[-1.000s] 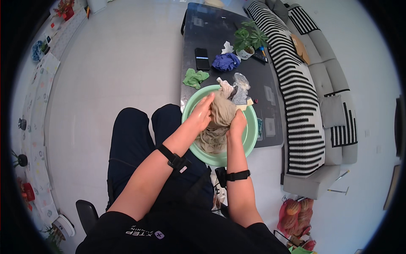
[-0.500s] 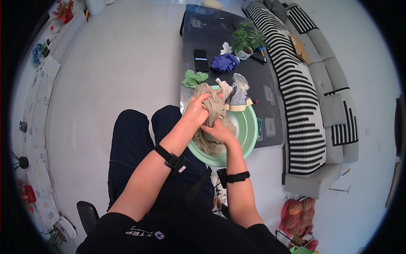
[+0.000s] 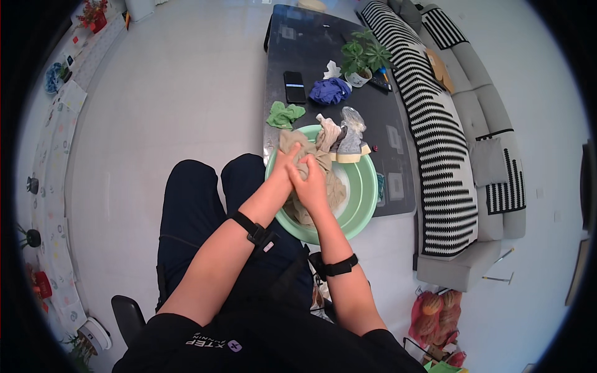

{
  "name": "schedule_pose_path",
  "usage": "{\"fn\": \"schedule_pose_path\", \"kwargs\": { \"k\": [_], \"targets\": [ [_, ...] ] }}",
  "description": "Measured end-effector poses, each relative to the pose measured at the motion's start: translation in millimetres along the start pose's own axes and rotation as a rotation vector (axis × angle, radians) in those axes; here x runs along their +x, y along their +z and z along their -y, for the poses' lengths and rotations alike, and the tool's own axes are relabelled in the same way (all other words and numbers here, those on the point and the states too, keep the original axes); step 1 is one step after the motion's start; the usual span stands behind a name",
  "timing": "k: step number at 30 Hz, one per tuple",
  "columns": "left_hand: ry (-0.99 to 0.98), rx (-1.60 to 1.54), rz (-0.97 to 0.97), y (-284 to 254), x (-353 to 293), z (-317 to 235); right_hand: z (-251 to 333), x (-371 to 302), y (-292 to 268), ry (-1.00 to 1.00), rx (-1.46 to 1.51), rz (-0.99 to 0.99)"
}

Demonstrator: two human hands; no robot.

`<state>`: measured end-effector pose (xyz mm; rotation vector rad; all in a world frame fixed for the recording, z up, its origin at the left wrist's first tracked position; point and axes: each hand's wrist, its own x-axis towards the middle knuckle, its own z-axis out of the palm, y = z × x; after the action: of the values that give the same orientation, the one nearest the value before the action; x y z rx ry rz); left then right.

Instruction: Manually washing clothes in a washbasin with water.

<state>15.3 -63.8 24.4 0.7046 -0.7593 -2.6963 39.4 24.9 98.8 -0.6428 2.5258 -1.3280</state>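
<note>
A wet-looking beige cloth garment (image 3: 333, 194) lies bunched in a light green plastic basin (image 3: 368, 208) in front of me. My left hand (image 3: 285, 165) is closed on an upper fold of it, near the basin's left side. Pressed close beside it, my right hand (image 3: 310, 185) is also closed on the cloth, its fingers partly hidden in the folds. Over the basin's far rim sit a pale crumpled cloth (image 3: 327, 133) and a grey item with a cream edge (image 3: 350, 153), with clear plastic (image 3: 353, 119) behind it.
The basin stands against the dark table (image 3: 298, 37). On the table are a green cloth (image 3: 286, 115), a phone (image 3: 295, 87), a blue cloth (image 3: 330, 91), white tissue (image 3: 332, 69) and a potted plant (image 3: 358, 78). A grey sofa (image 3: 479, 102) runs along the right.
My right hand has moved up and left, close against my left hand. My left hand has shifted slightly down and left, and the raised cloth bundle has sunk and spread.
</note>
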Motion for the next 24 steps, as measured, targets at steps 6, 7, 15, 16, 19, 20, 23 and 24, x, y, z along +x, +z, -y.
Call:
{"fn": "schedule_pose_path", "kwargs": {
  "k": [6, 7, 15, 16, 19, 20, 23, 24],
  "targets": [
    [-0.166, 0.167, 0.129, 29.8, -41.1, 29.6, -54.8, 13.0, -17.1, 0.130, -0.094, -0.418],
    [-0.172, 0.164, 0.130, 29.8, -39.4, 28.8, -53.3, 9.7, -21.1, 0.177, -0.152, -0.399],
    [-0.497, -0.080, 0.443, -58.6, 21.7, 31.0, 18.3, -4.5, 21.9, -0.194, -0.205, -0.324],
    [-0.515, -0.076, 0.447, -44.3, 11.6, 31.5, -1.9, 1.7, 20.9, -0.099, -0.180, -0.380],
    [-0.475, 0.128, 0.035, 21.1, -36.5, 18.9, -46.4, 10.7, -8.9, 0.070, -0.203, -0.518],
    [-0.471, 0.127, 0.033, 21.0, -36.4, 18.1, -53.8, 11.5, -11.7, 0.161, -0.214, -0.560],
    [-0.441, 0.170, 0.059, 20.7, -29.1, 13.9, -50.7, 7.9, 0.4, 0.035, -0.139, -0.605],
    [-0.510, 0.193, 0.044, 23.9, -26.0, 6.0, -38.1, 2.6, 6.9, 0.044, -0.141, -0.608]
  ]
}}
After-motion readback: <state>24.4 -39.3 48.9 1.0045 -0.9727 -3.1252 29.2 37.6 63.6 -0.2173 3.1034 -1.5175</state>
